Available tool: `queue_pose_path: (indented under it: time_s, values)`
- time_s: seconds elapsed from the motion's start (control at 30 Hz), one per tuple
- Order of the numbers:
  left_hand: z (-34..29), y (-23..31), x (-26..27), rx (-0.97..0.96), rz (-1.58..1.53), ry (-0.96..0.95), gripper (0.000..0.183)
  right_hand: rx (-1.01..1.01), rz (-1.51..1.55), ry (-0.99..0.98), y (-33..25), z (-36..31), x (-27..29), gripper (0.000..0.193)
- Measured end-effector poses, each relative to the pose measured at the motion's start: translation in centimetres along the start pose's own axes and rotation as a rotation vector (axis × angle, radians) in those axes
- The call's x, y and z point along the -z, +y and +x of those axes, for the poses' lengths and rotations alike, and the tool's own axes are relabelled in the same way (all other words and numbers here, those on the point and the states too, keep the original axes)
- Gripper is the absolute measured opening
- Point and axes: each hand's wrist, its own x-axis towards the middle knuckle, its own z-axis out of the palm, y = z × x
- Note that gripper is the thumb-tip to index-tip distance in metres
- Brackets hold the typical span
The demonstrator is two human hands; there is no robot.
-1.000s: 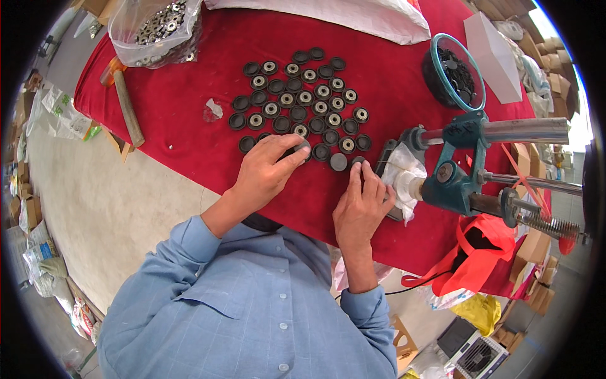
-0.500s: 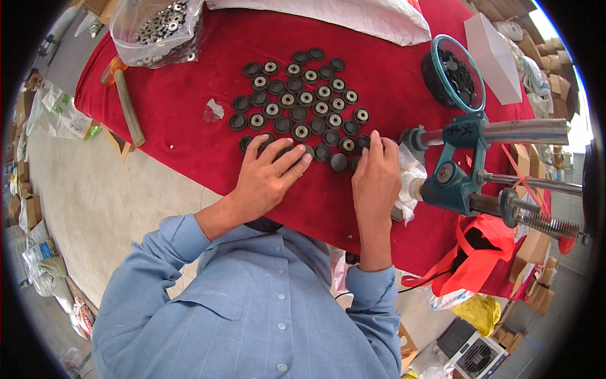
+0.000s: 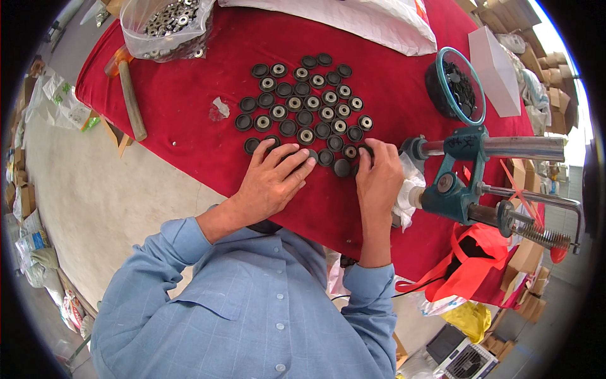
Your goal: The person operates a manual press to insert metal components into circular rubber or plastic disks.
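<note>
Round black caps (image 3: pixel 304 118) lie in a loose cluster on the red cloth, several of them with a silvery ring-shaped bearing (image 3: pixel 305 136) seated inside. My left hand (image 3: pixel 273 180) rests at the cluster's near left edge, fingers spread over some caps and partly hiding them. At the near right edge is my right hand (image 3: pixel 380 180), its fingers stretched forward and thumb apart, touching a black cap that they partly cover. A plain-faced black cap (image 3: pixel 342 167) sits between the two hands.
A green hand press (image 3: pixel 445 183) stands close by my right hand. Behind it are a teal-rimmed bowl of black parts (image 3: pixel 437 69) and a white box (image 3: pixel 495 72). A bag of bearings (image 3: pixel 142 41) and a hammer (image 3: pixel 131 104) lie at left; a white sack (image 3: pixel 353 22) lies at the back.
The view has shifted slightly, so the table's things sit a little lower in it. Both hands stay at the cluster's near edge with little visible movement.
</note>
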Motion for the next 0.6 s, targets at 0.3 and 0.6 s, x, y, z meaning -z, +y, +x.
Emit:
queue_pose_path:
  time_s: [0.3, 0.6]
  values:
    - [-0.7, -1.3, 1.9, 0.275, -0.025, 0.238, 0.046, 0.149, 0.124, 0.095, -0.7, -2.1, -1.5, 0.015]
    - [-3.0, -4.0, 2.4, 0.373, -0.048, 0.190, 0.037, 0.264, -0.019, 0.083, -0.7, -4.0, -1.7, 0.035]
